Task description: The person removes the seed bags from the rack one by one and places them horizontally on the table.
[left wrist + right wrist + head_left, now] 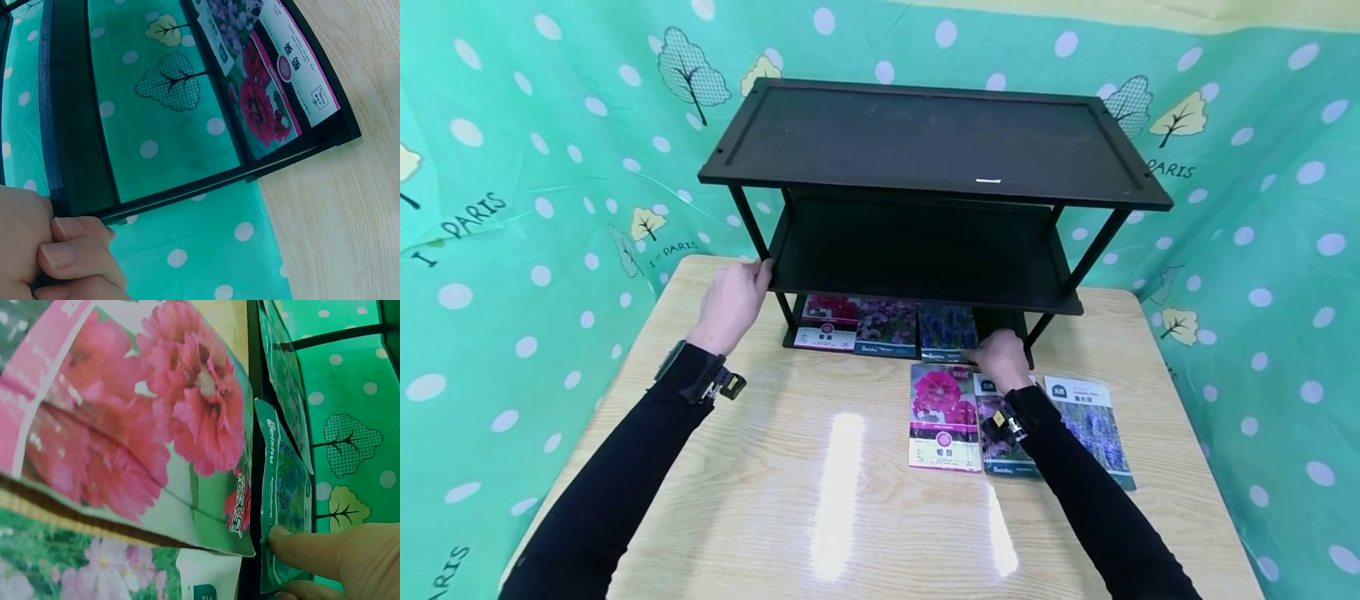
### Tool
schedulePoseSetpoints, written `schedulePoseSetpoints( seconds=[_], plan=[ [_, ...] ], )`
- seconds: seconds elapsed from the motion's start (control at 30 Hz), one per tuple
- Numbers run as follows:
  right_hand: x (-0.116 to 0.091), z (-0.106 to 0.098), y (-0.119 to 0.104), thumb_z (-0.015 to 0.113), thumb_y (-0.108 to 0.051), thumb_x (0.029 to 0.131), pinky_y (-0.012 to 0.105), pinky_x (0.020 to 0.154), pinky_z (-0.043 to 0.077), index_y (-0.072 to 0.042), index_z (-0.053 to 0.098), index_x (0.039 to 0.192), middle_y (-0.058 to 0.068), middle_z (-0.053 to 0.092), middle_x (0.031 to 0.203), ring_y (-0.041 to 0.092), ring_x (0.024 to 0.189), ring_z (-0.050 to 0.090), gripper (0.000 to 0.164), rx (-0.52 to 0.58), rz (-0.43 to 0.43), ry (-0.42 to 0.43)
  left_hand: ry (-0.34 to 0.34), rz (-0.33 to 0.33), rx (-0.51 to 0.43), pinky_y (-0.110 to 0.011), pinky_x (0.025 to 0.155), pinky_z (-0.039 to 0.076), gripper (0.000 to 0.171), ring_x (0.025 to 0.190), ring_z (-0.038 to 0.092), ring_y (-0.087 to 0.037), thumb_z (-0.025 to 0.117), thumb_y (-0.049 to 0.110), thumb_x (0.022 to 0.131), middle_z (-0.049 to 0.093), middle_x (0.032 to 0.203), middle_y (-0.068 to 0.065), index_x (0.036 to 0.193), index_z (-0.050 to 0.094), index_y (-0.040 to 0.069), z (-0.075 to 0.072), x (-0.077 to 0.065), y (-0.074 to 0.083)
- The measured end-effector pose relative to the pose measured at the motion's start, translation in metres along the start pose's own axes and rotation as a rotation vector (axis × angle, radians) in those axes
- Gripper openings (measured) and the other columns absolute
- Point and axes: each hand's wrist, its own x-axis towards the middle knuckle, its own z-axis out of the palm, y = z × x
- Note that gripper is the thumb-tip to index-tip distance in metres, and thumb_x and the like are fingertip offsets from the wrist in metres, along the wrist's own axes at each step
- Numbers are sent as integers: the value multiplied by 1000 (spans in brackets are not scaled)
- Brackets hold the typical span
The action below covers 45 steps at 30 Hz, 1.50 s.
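A black tiered rack [925, 142] stands on the table. My left hand [732, 307] grips its left side at the middle shelf's front corner, fingers curled in the left wrist view. On the bottom shelf lie a pink-flower seed packet [831, 312], a purple-flower seed packet [886, 323] and a blue-flower seed packet [948, 327]. My right hand [1002, 358] pinches the blue-flower packet near its lower edge. The right wrist view shows the thumb on top of that packet [284, 487], the other fingers mostly hidden.
In front of the rack, a second pink-flower packet [942, 408], a purple-flower packet [996, 433] and a blue-flower packet [1090, 421] lie on the wooden table [760, 467]. My right forearm passes over some of them. Green dotted cloth [550, 333] surrounds the table's back and sides.
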Motion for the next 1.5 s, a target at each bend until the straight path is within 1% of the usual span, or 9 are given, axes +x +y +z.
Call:
schedulePoseSetpoints(
  seconds=[0.17,0.27,0.37,0.5,0.63,0.87,1.1,1.2,1.5],
  plan=[
    [-1,-4,1,77,-23,92,31,55,43,-3,72,87,13,70,82,22,66,62,21,-16,-28,7,-7,-9,-1,-34,40,31,51,43,38,-20,37,32,113,36,56,-2,71,53,8,2,0,-1],
    [-1,-5,1,75,-21,93,31,57,44,-1,72,93,17,73,91,24,70,64,21,-26,-40,0,-12,-11,-4,-34,40,31,51,43,38,-21,37,32,113,36,57,-3,72,55,8,2,1,-1],
    [0,-6,-1,75,-20,93,31,54,42,-3,70,85,12,69,79,21,64,60,20,-32,-38,-8,-17,-10,-7,-34,40,31,50,44,39,-21,37,32,113,37,57,-3,73,56,7,2,1,-1],
    [1,-5,0,72,-20,95,30,50,34,-11,56,66,0,49,59,16,53,45,35,-31,-41,-36,-20,-11,-6,-33,40,31,50,44,39,-20,37,30,113,37,57,-3,73,57,7,1,1,-1],
    [0,-5,1,70,-19,96,29,47,28,-15,44,59,-4,37,55,14,49,36,46,-34,-98,-36,-15,0,4,-33,40,32,49,43,39,-20,38,30,113,37,57,-2,73,57,7,1,0,-1],
    [3,-2,1,67,-17,99,29,50,32,-8,65,65,6,69,68,15,54,50,35,-44,-81,-57,-10,-4,-7,-33,39,31,51,43,37,-20,37,31,113,37,56,-2,70,55,8,1,0,-1],
    [5,-1,4,63,-11,100,28,54,40,-2,75,78,10,73,74,15,60,61,27,-41,-114,-45,-5,-7,0,-34,39,31,50,43,37,-21,38,31,112,37,57,-3,70,53,8,2,0,-1],
    [5,-1,7,60,-9,101,28,55,39,0,75,81,10,71,73,15,58,57,26,-35,-141,-57,-6,-16,0,-34,40,31,51,44,38,-21,38,31,112,37,57,-3,69,51,9,2,0,-1],
    [1,-5,10,57,-10,103,28,49,29,-4,62,66,2,57,60,12,49,39,37,-5,-205,-60,-4,-20,-3,-34,40,31,51,44,38,-21,38,31,112,37,57,-3,68,52,9,2,1,0]
  ],
)
